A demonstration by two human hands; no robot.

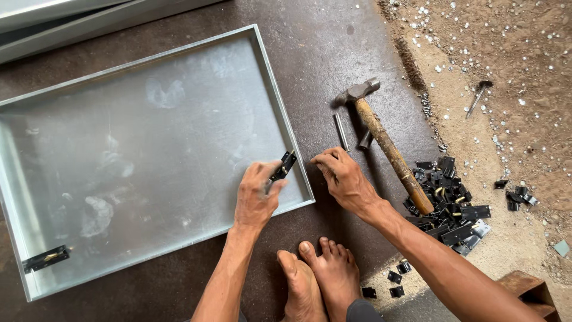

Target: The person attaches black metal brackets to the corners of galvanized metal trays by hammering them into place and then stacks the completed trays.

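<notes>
- Left hand (255, 197) pinching a black hinge bracket (284, 167), seating it against the galvanised tray's (179, 53) right rim.
- Right hand (342, 177) resting curled on the floor just beside, holding nothing I can see.
- Next probably calls for steadying it, then reaching the hammer (387, 143) beyond.

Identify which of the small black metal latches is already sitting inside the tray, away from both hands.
The black latch at the metal tray's lower-left corner. Another is held by the left hand at the right rim; the rest lie piled outside.
</notes>
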